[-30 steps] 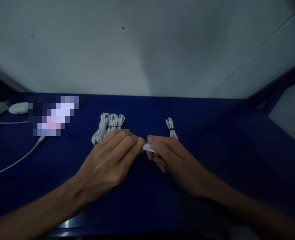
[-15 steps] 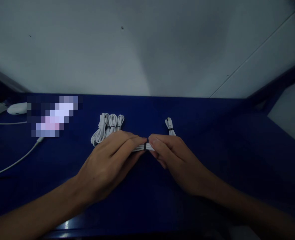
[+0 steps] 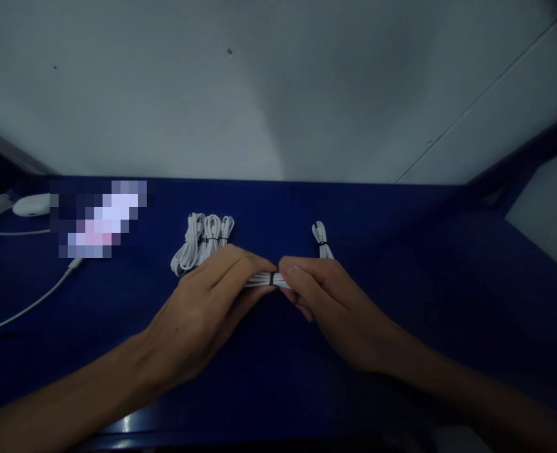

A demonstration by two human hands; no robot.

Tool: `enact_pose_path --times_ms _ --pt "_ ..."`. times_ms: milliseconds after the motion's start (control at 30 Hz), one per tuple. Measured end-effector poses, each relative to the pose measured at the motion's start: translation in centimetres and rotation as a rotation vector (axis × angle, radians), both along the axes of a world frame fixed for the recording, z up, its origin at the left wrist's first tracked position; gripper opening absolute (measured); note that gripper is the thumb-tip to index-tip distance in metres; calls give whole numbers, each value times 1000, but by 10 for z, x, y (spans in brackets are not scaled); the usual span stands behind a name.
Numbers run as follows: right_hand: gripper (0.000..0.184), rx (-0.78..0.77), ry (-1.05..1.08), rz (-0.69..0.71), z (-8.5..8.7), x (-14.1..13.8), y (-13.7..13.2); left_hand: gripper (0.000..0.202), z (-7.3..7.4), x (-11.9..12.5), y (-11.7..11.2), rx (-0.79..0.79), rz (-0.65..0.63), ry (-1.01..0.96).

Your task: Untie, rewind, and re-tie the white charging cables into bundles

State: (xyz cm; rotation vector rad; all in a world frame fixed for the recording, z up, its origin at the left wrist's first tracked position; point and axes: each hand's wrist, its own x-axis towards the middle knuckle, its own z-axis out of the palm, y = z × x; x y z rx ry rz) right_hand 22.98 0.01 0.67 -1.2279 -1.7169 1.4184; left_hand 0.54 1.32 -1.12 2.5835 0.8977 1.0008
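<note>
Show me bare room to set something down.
The blue table is bare between the cable pile and the lone bundle, and right of that bundle. Crowded: the middle, where the left hand and right hand hold a banded cable, and the left side, with a white cord.

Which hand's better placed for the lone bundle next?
Probably the right hand: the lone bundle lies just beyond it. The left hand is nearer the clustered bundles; both hold the banded cable.
</note>
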Motion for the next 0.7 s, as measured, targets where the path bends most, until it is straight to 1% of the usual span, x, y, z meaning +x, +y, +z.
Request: enact_pose_path --times_ms 67,133,200,267,300,367,467,567,700 --pt "49 2 14 -3 0 0 0 18 1 0 -1 -15 11 -4" --pt "49 13 31 -6 -1 1 1 20 3 1 -2 -76 37 -13" --pt "48 23 36 -11 -1 1 1 27 5 2 -2 -201 81 -42" --pt "48 41 21 -24 -1 2 1 36 8 3 -1 -356 115 -109" --pt "48 51 11 -33 0 2 1 35 10 3 0 -431 113 -152" --pt "48 78 -11 -41 1 2 1 29 12 3 2 -562 93 -236" --pt "47 104 -37 -34 2 1 2 20 15 4 3 -708 68 -331" --pt "46 116 -55 -14 1 1 1 17 18 6 4 -804 62 -390" --pt "45 156 -82 -8 1 2 0 14 20 7 4 -822 65 -404"
